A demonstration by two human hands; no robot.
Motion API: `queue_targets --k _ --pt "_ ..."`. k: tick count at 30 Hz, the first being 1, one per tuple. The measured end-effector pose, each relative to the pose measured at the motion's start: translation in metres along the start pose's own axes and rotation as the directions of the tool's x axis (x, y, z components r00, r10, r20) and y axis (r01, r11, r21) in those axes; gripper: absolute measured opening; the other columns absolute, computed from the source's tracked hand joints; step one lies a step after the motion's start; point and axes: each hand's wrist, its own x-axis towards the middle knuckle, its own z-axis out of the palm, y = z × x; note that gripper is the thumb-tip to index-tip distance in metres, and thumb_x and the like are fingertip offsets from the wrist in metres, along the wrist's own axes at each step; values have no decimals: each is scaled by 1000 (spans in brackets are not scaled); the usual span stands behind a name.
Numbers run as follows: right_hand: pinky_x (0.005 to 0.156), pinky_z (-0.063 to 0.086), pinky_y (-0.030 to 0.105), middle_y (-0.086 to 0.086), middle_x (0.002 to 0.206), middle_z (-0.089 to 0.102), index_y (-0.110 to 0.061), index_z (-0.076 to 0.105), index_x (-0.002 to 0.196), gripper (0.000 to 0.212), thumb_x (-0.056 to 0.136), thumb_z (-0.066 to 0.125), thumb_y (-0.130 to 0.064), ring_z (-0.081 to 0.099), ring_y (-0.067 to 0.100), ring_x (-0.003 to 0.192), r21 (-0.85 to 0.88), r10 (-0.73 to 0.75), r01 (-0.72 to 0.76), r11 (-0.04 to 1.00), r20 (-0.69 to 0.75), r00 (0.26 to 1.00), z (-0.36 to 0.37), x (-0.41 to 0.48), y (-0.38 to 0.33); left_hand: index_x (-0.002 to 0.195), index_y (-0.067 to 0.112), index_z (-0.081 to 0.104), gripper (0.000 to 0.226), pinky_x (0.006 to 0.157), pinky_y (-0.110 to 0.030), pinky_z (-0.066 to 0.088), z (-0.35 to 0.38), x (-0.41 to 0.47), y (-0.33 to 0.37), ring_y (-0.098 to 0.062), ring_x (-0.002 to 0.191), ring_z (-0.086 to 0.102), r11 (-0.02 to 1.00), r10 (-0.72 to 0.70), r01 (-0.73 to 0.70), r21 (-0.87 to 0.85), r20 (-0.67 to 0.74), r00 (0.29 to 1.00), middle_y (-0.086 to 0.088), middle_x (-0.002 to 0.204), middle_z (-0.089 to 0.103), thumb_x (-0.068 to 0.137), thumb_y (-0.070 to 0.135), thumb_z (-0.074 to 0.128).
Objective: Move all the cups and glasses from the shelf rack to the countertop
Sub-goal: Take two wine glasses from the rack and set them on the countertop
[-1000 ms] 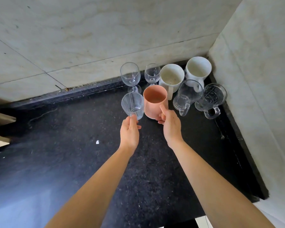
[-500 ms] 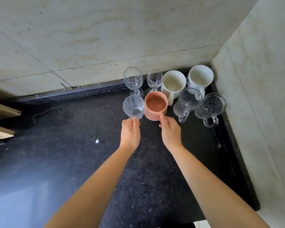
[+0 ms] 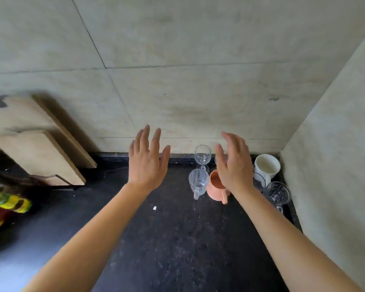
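One head view takes in a black speckled countertop (image 3: 177, 245) that runs into a corner of pale stone-look wall tiles (image 3: 177, 60), with a side wall (image 3: 335, 144) closing it on the right. A small white fleck (image 3: 155, 208) lies on the dark surface near the middle. At the left, two light wooden boards (image 3: 40, 148) lean against the back wall, and below them blurred yellow and green packages (image 3: 6, 204) sit at the frame's edge.

The cups and glasses stand grouped in the right back corner of the countertop. A stemmed wine glass (image 3: 202, 155) stands nearest the back wall. Just in front of it is a ribbed glass mug (image 3: 198, 182), handle toward the camera, and touching or just beside that on the right is a pink mug (image 3: 216, 189), also handle forward. A white mug (image 3: 267, 165) stands in the far corner, and a patterned glass mug (image 3: 278, 193) sits in front of it by the side wall. Further glassware is partly hidden behind the right hand.

Both forearms reach forward from the bottom of the frame. The left hand (image 3: 147, 163) is raised above the counter, fingers spread and extended, holding nothing, well to the left of the glasses. The right hand (image 3: 235, 165) is likewise splayed and empty, hovering over the pink mug and covering part of the group.
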Motion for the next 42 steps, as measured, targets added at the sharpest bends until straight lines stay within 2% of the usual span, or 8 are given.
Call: queue_targets --k 3,6,13,17,25,31,38,42 --pt "108 37 46 18 156 40 -12 47 149 51 104 49 -37 43 36 138 -83 -320 317 945 -37 947 -10 37 -49 154 11 30 61 117 -57 19 -71 -5 -19 -41 149 18 986 -8 39 164 -185 983 -23 162 22 104 46 34" --pt "116 29 50 20 165 24 -15 36 156 60 104 46 -45 30 40 149 -66 -505 502 862 -36 863 0 49 -97 156 12 26 64 120 -55 12 -128 -37 -43 -40 151 13 951 -35 123 284 -297 954 -23 163 17 104 49 32" --pt "121 20 56 21 168 9 -15 24 161 72 102 44 -52 15 41 154 204 -773 756 622 4 634 43 -25 -267 154 10 31 65 117 -61 18 -257 -193 -109 -43 150 16 757 -236 442 481 -429 872 -25 162 19 103 50 35" --pt "123 11 56 19 169 7 -19 22 161 74 101 39 -58 9 40 155 295 -889 856 424 -42 456 59 -106 -372 155 12 32 68 119 -62 13 -328 -299 -140 -42 151 11 627 -314 605 491 -552 773 -23 163 16 101 52 37" --pt "123 5 60 21 169 8 -18 22 162 77 100 47 -58 5 41 155 414 -951 905 95 -231 205 84 -347 -591 155 13 32 69 117 -66 10 -471 -578 -202 -44 151 10 349 -407 829 438 -726 555 -23 164 15 99 52 42" --pt "123 9 59 21 168 11 -17 28 160 77 99 49 -58 8 40 156 556 -951 823 -116 -301 69 83 -545 -737 158 16 24 72 116 -68 10 -575 -770 -222 -39 152 3 93 -456 907 411 -793 405 -20 166 6 100 57 33" --pt "124 5 59 23 168 8 -15 25 160 80 98 49 -58 6 41 155 659 -929 690 -298 -366 -51 83 -724 -848 158 17 21 72 118 -63 8 -629 -922 -238 -37 153 3 -206 -509 935 288 -848 149 -18 166 3 99 58 25" --pt "124 3 58 21 168 8 -17 22 161 81 97 51 -57 8 42 155 698 -907 600 -391 -405 -120 93 -810 -894 158 17 21 71 119 -61 9 -646 -981 -257 -36 153 4 -293 -499 922 254 -863 79 -17 166 4 99 56 27"
